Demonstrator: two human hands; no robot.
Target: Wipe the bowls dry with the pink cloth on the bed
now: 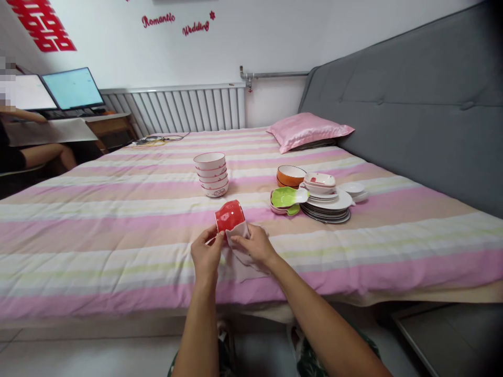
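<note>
Tilted on its side above the bed's front part is a red bowl (229,213) with a glossy outside. My left hand (207,248) grips its lower left rim, fingers closed. On the other side, my right hand (255,243) holds a pale pinkish cloth (240,236) and presses it against the bowl's lower right. The cloth's lower end hangs down to the striped sheet. Just beyond the bowl stands a stack of several white bowls (212,175) with reddish trim.
To the right are stacked plates (328,212), a green leaf-shaped dish (288,197), orange bowls (291,175) and small white dishes (353,191). A pink pillow (308,130) lies by the grey headboard (408,99). Cables (159,139) lie at the far edge. A person (43,154) sits at a desk far left.
</note>
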